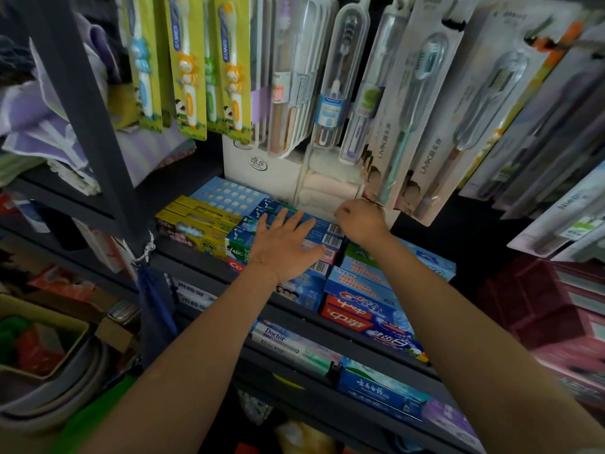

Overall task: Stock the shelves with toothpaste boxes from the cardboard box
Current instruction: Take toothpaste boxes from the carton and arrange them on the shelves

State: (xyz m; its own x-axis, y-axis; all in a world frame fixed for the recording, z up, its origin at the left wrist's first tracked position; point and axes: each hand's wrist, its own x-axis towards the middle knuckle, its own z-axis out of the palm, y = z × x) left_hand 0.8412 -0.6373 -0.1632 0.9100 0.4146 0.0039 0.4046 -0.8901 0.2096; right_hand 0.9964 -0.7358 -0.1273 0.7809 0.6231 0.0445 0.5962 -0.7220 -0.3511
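left hand point(285, 246): fingers straight, spread, laid flat on blue toothpaste boxes point(322, 228) | right hand point(360, 220): at 3 o'clock, fingers curled; grasp cannot be told

Glossy printed card toothpaste boxes point(366, 309), clear shiny plastic toothbrush blister packs point(337, 80), matt dark shelf point(196, 257).

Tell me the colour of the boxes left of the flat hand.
Yellow boxes, seen in the head view.
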